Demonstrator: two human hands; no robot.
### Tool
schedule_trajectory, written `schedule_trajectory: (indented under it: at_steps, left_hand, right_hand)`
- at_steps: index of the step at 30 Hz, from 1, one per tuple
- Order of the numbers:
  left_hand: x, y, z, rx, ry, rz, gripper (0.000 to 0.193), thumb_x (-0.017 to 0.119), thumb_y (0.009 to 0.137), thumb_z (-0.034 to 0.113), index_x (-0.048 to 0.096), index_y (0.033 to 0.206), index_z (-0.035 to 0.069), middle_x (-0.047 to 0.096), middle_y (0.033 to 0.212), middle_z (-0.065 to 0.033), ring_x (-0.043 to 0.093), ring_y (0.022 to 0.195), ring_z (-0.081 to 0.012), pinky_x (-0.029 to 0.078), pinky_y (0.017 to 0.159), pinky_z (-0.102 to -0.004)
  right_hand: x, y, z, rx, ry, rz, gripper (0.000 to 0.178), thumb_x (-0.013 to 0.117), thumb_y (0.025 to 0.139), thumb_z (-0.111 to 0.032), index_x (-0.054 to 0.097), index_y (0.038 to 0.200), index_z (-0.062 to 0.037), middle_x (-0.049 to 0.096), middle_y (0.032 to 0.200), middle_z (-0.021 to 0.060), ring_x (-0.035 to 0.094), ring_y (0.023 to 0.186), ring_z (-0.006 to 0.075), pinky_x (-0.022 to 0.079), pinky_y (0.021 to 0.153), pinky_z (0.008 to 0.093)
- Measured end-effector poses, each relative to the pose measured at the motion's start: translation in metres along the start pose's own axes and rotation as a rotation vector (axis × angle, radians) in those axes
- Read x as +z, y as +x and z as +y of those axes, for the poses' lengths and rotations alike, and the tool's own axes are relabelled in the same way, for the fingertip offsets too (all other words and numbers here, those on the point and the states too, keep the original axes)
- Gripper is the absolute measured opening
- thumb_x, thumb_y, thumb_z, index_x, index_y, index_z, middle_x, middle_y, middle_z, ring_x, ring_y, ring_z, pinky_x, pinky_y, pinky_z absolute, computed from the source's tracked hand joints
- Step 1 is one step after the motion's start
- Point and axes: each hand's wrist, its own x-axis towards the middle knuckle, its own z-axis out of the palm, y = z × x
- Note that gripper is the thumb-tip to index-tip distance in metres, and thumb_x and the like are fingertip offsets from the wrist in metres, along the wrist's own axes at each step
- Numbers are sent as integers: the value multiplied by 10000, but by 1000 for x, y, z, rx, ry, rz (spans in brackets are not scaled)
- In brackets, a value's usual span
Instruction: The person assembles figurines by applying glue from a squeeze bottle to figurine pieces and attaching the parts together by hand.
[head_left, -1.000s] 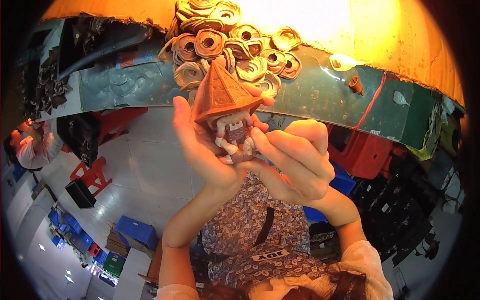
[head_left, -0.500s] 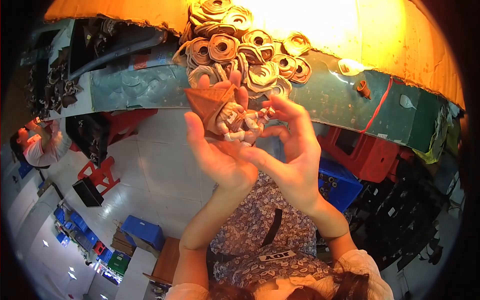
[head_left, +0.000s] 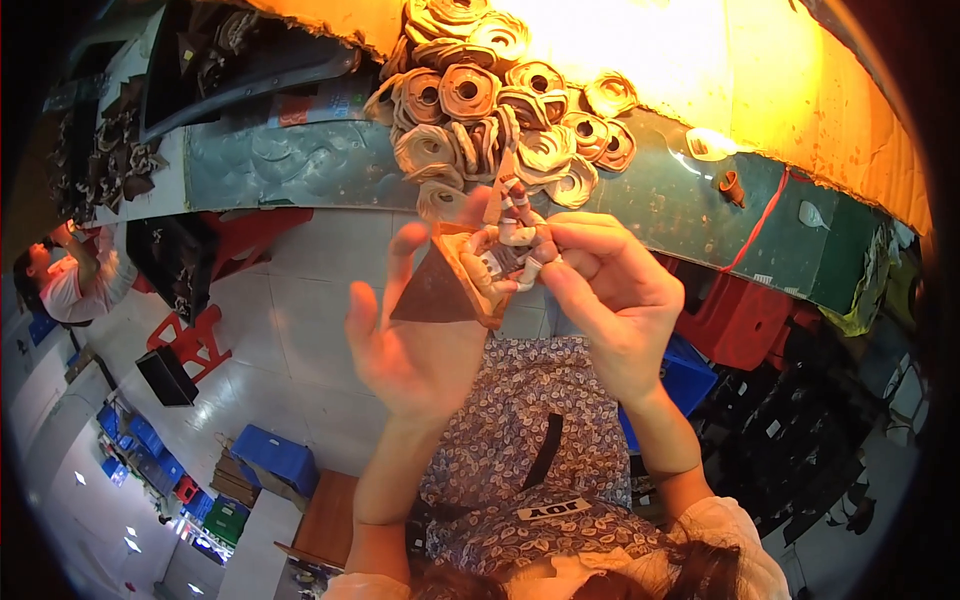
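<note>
A small figurine point(head_left: 510, 250) hangs between my hands above my lap. It has a brown pointed hat, pale trim and striped legs, and it is tipped on its side with the hat toward the left. My right hand point(head_left: 628, 305) pinches its body between thumb and fingers. Beside and behind the hat is my left hand point(head_left: 425, 365), open with its fingers apart; whether the palm touches the hat I cannot tell. Just beyond the figurine, several clay-coloured ruffled rings with round holes point(head_left: 468, 92) are heaped on the green bench point(head_left: 290, 165).
Torn cardboard point(head_left: 790, 90) under bright light lines the bench's far side. A small brown cone-like piece point(head_left: 732, 188) and a red cord point(head_left: 765, 225) lie at right. Red stools point(head_left: 735, 320) and a blue crate point(head_left: 685, 380) stand below. Another person point(head_left: 85, 275) is at far left.
The figurine has been turned and lifted, its striped legs now pointing up and away. My left hand has opened back from it, while my right fingers hold its body.
</note>
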Motion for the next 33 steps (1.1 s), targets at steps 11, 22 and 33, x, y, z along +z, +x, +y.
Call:
schedule_trajectory:
  at_steps: [11, 22, 33]
  left_hand:
    - [10, -5, 48, -533, 531, -191, 486, 443, 957, 258, 334, 1323, -43, 516, 1232, -156, 571, 1069, -269, 478, 907, -377]
    - [8, -18, 48, -451, 527, -176, 412, 430, 974, 171, 356, 1329, -24, 542, 1210, -111, 538, 1105, -171, 461, 931, -331]
    - [1, -14, 36, -432, 422, -127, 441, 450, 966, 192, 330, 1344, 0, 507, 1204, -99, 554, 1050, -169, 489, 885, -336]
  right_hand:
    - [-1, 8, -12, -14, -16, -351, 263, 619, 753, 117, 601, 1014, 88, 586, 1050, 193, 592, 930, 200, 484, 762, 283]
    - [4, 5, -15, -153, -161, -348, 158, 672, 712, 116, 628, 859, 80, 606, 992, 197, 623, 925, 256, 509, 807, 336]
    - [2, 10, -10, -216, -296, -345, 149, 710, 682, 75, 648, 816, 63, 643, 893, 162, 626, 823, 203, 496, 711, 290]
